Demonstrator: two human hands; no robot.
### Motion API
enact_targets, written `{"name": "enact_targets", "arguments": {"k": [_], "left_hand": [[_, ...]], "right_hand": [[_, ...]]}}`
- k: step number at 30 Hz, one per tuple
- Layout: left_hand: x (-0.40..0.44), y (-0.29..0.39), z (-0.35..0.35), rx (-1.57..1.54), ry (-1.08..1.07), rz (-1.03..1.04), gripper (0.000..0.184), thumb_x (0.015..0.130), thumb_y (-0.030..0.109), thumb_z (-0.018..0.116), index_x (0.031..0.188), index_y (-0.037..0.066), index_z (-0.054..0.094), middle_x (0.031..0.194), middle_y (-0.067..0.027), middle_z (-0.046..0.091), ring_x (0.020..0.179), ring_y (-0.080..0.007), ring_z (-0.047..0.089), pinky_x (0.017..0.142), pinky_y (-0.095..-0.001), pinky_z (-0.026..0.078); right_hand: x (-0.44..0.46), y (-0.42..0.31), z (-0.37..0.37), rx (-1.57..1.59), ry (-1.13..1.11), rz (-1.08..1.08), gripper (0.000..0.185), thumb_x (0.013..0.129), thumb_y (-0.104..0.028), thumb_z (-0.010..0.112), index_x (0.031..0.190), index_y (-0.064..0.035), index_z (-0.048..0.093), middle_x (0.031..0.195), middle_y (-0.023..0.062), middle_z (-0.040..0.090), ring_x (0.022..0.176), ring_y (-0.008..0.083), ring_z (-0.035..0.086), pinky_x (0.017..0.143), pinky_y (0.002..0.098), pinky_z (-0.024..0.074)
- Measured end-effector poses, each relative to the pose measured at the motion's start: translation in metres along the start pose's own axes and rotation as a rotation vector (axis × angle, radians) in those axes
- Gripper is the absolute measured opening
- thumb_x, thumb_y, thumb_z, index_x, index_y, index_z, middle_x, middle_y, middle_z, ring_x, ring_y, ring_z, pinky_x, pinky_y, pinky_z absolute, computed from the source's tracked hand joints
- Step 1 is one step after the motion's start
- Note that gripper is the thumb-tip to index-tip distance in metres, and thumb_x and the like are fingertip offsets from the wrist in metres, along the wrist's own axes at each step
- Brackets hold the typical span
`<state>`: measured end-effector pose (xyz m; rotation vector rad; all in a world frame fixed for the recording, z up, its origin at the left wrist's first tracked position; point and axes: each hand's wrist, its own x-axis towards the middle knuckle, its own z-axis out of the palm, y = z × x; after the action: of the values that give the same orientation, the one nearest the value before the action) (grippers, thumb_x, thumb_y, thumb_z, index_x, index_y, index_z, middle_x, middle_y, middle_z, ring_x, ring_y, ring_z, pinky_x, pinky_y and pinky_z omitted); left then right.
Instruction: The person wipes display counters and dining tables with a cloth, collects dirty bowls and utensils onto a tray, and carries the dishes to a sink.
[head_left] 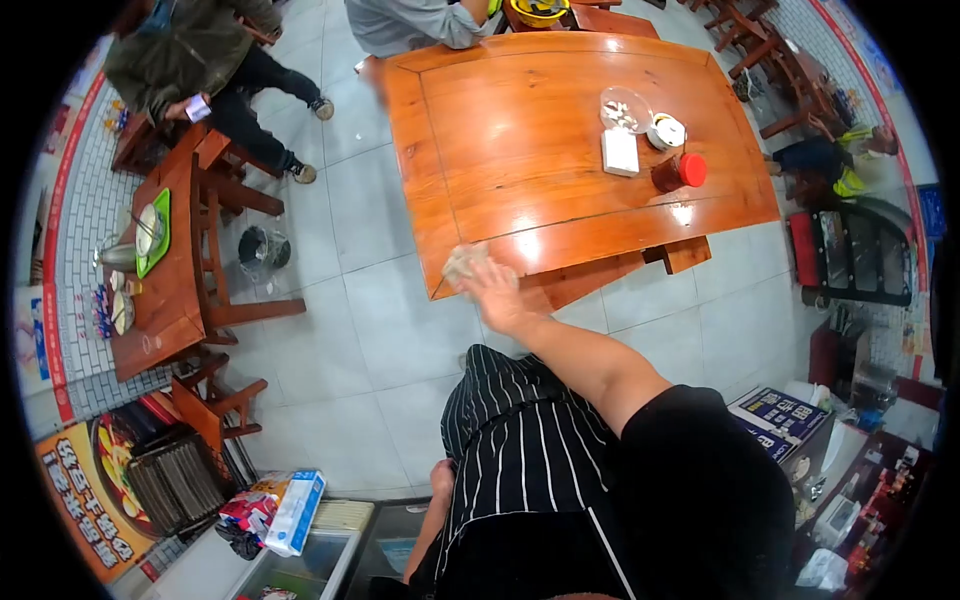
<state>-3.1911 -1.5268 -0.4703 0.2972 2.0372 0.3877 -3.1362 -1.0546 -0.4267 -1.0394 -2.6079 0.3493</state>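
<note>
My right hand (492,288) presses a pale, crumpled cloth (465,264) onto the near left corner of the orange-brown wooden table (540,170). Its fingers lie over the cloth. My left hand (442,480) hangs low beside the striped apron (530,440), and its fingers are too unclear to read. Farther along the tabletop stand a red-lidded jar (680,173), a white box (620,153), a round white container (666,131) and a clear dish (625,109) with small white pieces in it.
A person (200,75) holding a phone stands at the upper left. Another person in grey (410,25) is at the table's far edge. A side table (175,270) with dishes, a bin (264,252) and a stool (215,400) are at the left. Boxes (780,420) stand at the right.
</note>
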Motion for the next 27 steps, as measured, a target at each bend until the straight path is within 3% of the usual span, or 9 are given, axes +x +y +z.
{"name": "enact_targets", "arguments": {"k": [2, 5, 6, 10, 12, 16, 20, 23, 27], "left_hand": [[-0.006, 0.023, 0.002, -0.072, -0.008, 0.119, 0.029, 0.087, 0.021, 0.06, 0.1, -0.003, 0.071, 0.086, -0.0109, 0.07, 0.084, -0.0204, 0.062, 0.078, -0.033, 0.048], [-0.013, 0.063, 0.015, -0.153, -0.02, 0.029, 0.025, 0.089, 0.018, 0.06, 0.101, -0.002, 0.07, 0.083, -0.0074, 0.068, 0.077, -0.0153, 0.059, 0.072, -0.0294, 0.047], [-0.017, 0.076, 0.02, -0.212, -0.002, 0.024, 0.026, 0.089, 0.018, 0.059, 0.102, -0.002, 0.07, 0.083, -0.0073, 0.068, 0.076, -0.0149, 0.059, 0.071, -0.0289, 0.047], [-0.034, 0.077, 0.056, -0.26, 0.098, -0.082, 0.03, 0.091, 0.021, 0.057, 0.105, -0.002, 0.069, 0.086, -0.0099, 0.071, 0.08, -0.0171, 0.064, 0.074, -0.0296, 0.048], [-0.031, 0.031, 0.087, -0.225, 0.153, -0.086, 0.033, 0.089, 0.024, 0.06, 0.106, -0.002, 0.07, 0.091, -0.0119, 0.073, 0.084, -0.018, 0.066, 0.077, -0.0306, 0.05], [-0.066, 0.035, 0.114, -0.144, 0.137, -0.142, 0.033, 0.089, 0.024, 0.061, 0.106, -0.002, 0.07, 0.091, -0.0121, 0.073, 0.084, -0.0182, 0.066, 0.078, -0.0307, 0.05], [-0.074, 0.056, 0.13, -0.117, 0.11, -0.143, 0.033, 0.088, 0.025, 0.061, 0.107, -0.002, 0.07, 0.091, -0.0123, 0.073, 0.084, -0.0183, 0.066, 0.078, -0.0308, 0.051], [-0.062, 0.08, 0.136, -0.098, 0.092, -0.104, 0.033, 0.088, 0.025, 0.061, 0.107, -0.002, 0.07, 0.092, -0.0124, 0.073, 0.085, -0.0185, 0.066, 0.078, -0.0308, 0.051], [-0.041, 0.123, 0.141, -0.076, 0.067, -0.027, 0.034, 0.088, 0.025, 0.062, 0.107, -0.002, 0.07, 0.092, -0.0126, 0.073, 0.085, -0.0186, 0.066, 0.078, -0.0309, 0.051]], "right_hand": [[0.003, 0.0, -0.021, 0.086, -0.211, -0.069, 0.052, 0.082, -0.005, 0.055, 0.133, -0.0168, 0.054, 0.145, 0.0116, 0.044, 0.132, 0.039, 0.042, 0.11, 0.0514, 0.0306], [0.006, 0.071, -0.024, 0.057, -0.21, -0.267, 0.051, 0.083, -0.005, 0.056, 0.131, -0.0207, 0.056, 0.147, 0.0119, 0.042, 0.132, 0.0384, 0.043, 0.11, 0.0505, 0.0322], [0.013, 0.107, -0.017, 0.407, -0.225, -0.102, 0.052, 0.083, -0.004, 0.056, 0.131, -0.0222, 0.056, 0.148, 0.0127, 0.041, 0.131, 0.0385, 0.043, 0.109, 0.0496, 0.034], [0.039, 0.211, -0.064, -0.08, -0.053, 0.072, 0.058, 0.081, -0.003, 0.059, 0.136, -0.0176, 0.051, 0.15, 0.016, 0.037, 0.131, 0.0414, 0.042, 0.108, 0.0473, 0.0375], [0.073, 0.245, -0.074, -0.133, -0.115, 0.26, 0.06, 0.079, -0.003, 0.06, 0.137, -0.0175, 0.051, 0.149, 0.0166, 0.04, 0.131, 0.042, 0.041, 0.109, 0.0486, 0.036], [0.131, 0.245, -0.09, -0.081, -0.023, 0.595, 0.061, 0.078, -0.004, 0.06, 0.136, -0.0194, 0.051, 0.147, 0.0163, 0.042, 0.133, 0.0408, 0.039, 0.109, 0.0499, 0.0362], [0.1, 0.244, -0.015, 0.113, -0.151, -0.055, 0.062, 0.075, -0.007, 0.062, 0.136, -0.0199, 0.053, 0.147, 0.014, 0.043, 0.133, 0.0384, 0.038, 0.107, 0.0522, 0.0358], [0.028, 0.198, -0.089, 0.177, -0.243, -0.245, 0.051, 0.078, -0.006, 0.057, 0.127, -0.0198, 0.061, 0.146, 0.0132, 0.044, 0.135, 0.0364, 0.038, 0.106, 0.0555, 0.0333], [-0.038, 0.251, -0.144, 0.243, -0.153, -0.259, 0.046, 0.081, -0.006, 0.053, 0.124, -0.0198, 0.063, 0.146, 0.0114, 0.045, 0.138, 0.0354, 0.035, 0.107, 0.054, 0.0325]]}}
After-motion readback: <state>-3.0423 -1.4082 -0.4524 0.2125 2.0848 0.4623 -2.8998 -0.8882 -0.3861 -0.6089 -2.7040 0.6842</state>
